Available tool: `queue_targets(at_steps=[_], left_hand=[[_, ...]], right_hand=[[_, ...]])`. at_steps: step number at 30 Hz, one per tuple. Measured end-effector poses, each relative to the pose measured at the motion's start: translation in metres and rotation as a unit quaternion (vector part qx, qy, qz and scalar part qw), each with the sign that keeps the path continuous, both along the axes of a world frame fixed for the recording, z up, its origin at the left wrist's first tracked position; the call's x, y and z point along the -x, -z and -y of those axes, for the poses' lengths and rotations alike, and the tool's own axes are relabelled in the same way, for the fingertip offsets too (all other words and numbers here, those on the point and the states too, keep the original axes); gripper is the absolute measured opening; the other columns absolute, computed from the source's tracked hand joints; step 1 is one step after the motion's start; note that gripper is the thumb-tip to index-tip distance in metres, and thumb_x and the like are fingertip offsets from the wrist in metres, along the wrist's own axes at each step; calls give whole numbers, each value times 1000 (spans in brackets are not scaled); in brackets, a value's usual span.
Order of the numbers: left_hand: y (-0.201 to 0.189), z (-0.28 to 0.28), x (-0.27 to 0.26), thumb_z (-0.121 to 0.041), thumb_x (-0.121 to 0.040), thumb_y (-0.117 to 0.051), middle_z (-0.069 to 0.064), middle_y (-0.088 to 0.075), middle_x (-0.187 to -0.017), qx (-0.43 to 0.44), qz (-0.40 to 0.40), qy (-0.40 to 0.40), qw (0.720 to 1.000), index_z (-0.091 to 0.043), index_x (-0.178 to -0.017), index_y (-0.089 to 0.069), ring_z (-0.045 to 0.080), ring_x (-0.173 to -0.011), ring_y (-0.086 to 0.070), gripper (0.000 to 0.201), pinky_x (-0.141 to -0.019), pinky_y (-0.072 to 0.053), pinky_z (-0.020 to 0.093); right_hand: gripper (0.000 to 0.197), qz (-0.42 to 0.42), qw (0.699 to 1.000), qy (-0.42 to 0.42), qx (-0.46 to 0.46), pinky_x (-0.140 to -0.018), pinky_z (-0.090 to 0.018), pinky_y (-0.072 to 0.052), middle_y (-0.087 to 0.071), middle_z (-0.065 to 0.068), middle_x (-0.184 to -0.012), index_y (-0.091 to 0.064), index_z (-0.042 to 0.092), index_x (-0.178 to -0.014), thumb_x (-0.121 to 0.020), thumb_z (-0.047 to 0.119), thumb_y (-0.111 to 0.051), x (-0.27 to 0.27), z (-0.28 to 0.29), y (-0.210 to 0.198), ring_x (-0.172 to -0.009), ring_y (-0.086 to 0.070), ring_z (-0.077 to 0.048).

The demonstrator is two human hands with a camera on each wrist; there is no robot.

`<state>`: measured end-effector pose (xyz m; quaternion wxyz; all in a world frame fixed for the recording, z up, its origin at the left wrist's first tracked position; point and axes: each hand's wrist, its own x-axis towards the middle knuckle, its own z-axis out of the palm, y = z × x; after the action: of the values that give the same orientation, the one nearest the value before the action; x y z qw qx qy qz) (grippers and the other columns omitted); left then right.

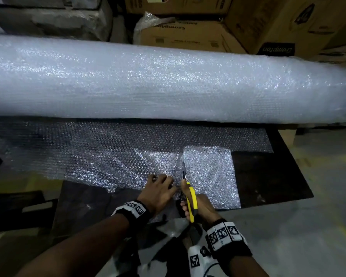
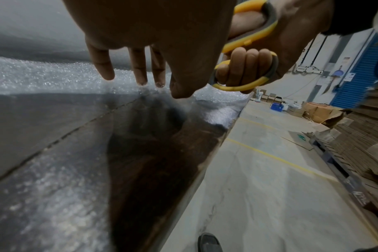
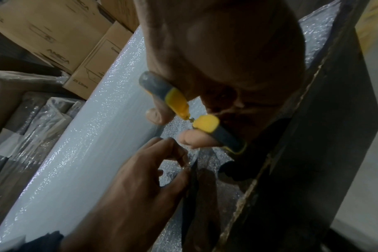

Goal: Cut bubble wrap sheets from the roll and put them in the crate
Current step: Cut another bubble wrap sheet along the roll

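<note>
R fingers (image 1: 185, 208) gripping scissors (image 1: 191, 198), L fingers (image 1: 164, 181) pinching wrap (image 1: 208, 176), roll (image 1: 168, 84) w/ boxes (image 1: 188, 35) behind

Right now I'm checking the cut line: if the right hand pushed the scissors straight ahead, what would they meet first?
More unrolled sheet, which the scissors in the right hand are already cutting. Beyond it, probably the roll; depth is unclear.

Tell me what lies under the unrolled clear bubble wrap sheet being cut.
A dark flat board lies under the clear bubble wrap sheet and shows through it. The big white bubble wrap roll hides the board's far part.
</note>
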<state>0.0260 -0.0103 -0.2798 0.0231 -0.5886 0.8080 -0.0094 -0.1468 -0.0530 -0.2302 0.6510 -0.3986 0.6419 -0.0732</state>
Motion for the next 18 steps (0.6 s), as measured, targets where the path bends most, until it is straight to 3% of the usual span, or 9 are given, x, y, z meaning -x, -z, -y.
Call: queue_targets(at_steps=[3, 7, 10, 12, 15, 16, 18], left_hand=[[1, 1, 1, -29, -82, -40, 9, -60, -105, 17, -15, -6, 1000, -19, -98, -63, 32, -100, -60, 30, -76, -51, 56], [4, 0, 0, -28, -79, -62, 9, -60, -106, 31, -9, -4, 999, -19, -99, -62, 31, -99, -58, 22, -75, -52, 56], [6, -1, 0, -29, -81, -55, 8, -58, -106, 32, -16, -6, 999, -20, -95, -60, 30, -97, -58, 18, -76, -51, 55], [8, -1, 0, -31, -81, -51, 7, -58, -104, 31, -22, -8, 999, -20, -92, -60, 30, -95, -58, 18, -75, -50, 53], [8, 0, -1, -31, -77, -66, 8, -58, -103, 25, -20, -9, 999, -19, -92, -59, 31, -95, -57, 21, -74, -50, 53], [9, 0, -1, -31, -76, -70, 8, -58, -103, 22, -22, -8, 999, -19, -93, -58, 31, -95, -57, 24, -74, -50, 54], [7, 0, 0, -30, -77, -68, 8, -59, -103, 16, -19, -8, 1000, -19, -95, -58, 31, -95, -57, 23, -73, -51, 55]], right_hand=[[70, -11, 1000, -1, 10, -45, -22, -46, -61, -9, -56, -65, 5, -64, -69, 75, -70, -1, 0, 6, -43, -55, -18], [79, -9, 1000, 4, 11, -47, -24, -47, -63, -11, -58, -68, 1, -68, -57, 80, -68, 3, -1, 8, -46, -56, -20], [91, -11, 1000, 4, -21, -47, -23, -47, -65, -14, -61, -68, -2, -74, -57, 86, -62, 0, 1, 5, -47, -58, -22], [103, -13, 999, 9, -45, -46, -24, -47, -67, -17, -63, -67, -4, -76, -47, 94, -58, -5, 6, 6, -46, -60, -24], [116, -4, 998, -3, -59, -48, -28, -50, -69, -21, -69, -67, -5, -80, -34, 101, -55, -11, 13, 8, -50, -64, -26], [117, 1, 998, -5, -61, -49, -29, -50, -70, -20, -68, -67, -4, -80, -33, 102, -56, -11, 13, 8, -51, -64, -27], [105, 12, 998, -5, -54, -50, -29, -50, -68, -18, -66, -65, -3, -79, -46, 97, -59, -10, 13, 8, -52, -62, -26]])
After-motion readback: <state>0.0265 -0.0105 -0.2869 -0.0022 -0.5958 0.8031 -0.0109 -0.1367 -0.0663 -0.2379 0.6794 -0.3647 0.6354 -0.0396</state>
